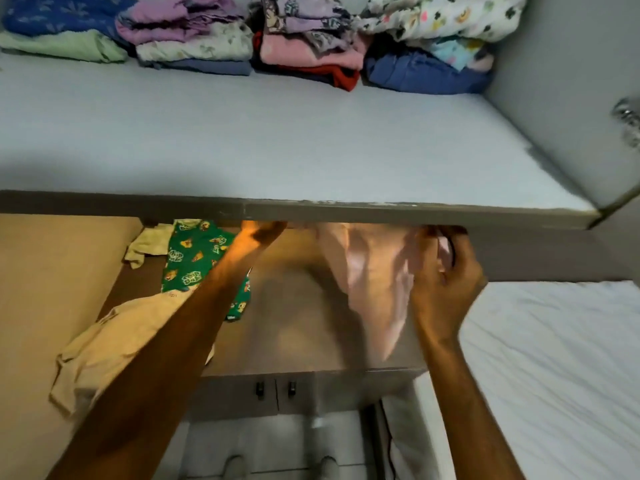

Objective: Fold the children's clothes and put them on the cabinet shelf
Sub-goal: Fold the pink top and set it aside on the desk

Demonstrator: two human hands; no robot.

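Note:
A pale pink garment (374, 282) hangs blurred below the front edge of the cabinet shelf (277, 140). My right hand (446, 275) grips its right corner. My left hand (259, 233) reaches to its other top corner, with the fingertips hidden under the shelf edge. Several stacks of folded clothes (304, 46) line the back of the shelf. On the brown counter (294, 334) below lie a green printed garment (197, 261), a small yellow piece (149, 247) and a beige garment (114, 348) partly under my left forearm.
A bed with a white sheet (554, 358) is at the right. Cabinet doors with dark handles (275, 389) sit under the counter. The shelf's right side wall (571, 98) carries a metal fitting (628, 119). My feet show on the tiled floor.

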